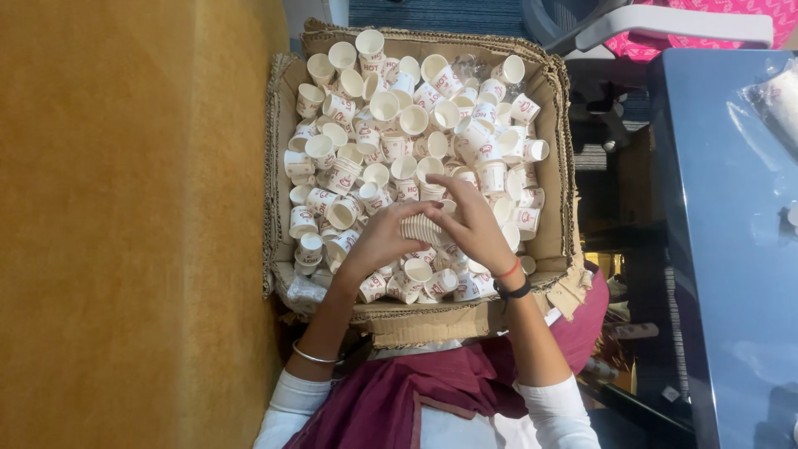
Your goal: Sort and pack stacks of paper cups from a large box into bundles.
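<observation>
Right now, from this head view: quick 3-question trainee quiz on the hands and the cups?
1. True or false: both hands, left hand and right hand, grip the stack of cups.
2. The loose cups lie in: A) plastic crate B) cardboard box C) metal tray
3. Which wrist wears a silver bangle?

Key: 1 true; 2 B; 3 left.

- One cardboard box (555, 241) is sitting open, and it is holding loose paper cups (413, 120) by the dozens, too many to count exactly.
- One nested stack of cups (422, 229) is lying between two hands: left hand (378, 241), right hand (478, 229).
- One bangle (313, 356) and two wristbands (511, 281) are showing.
</observation>
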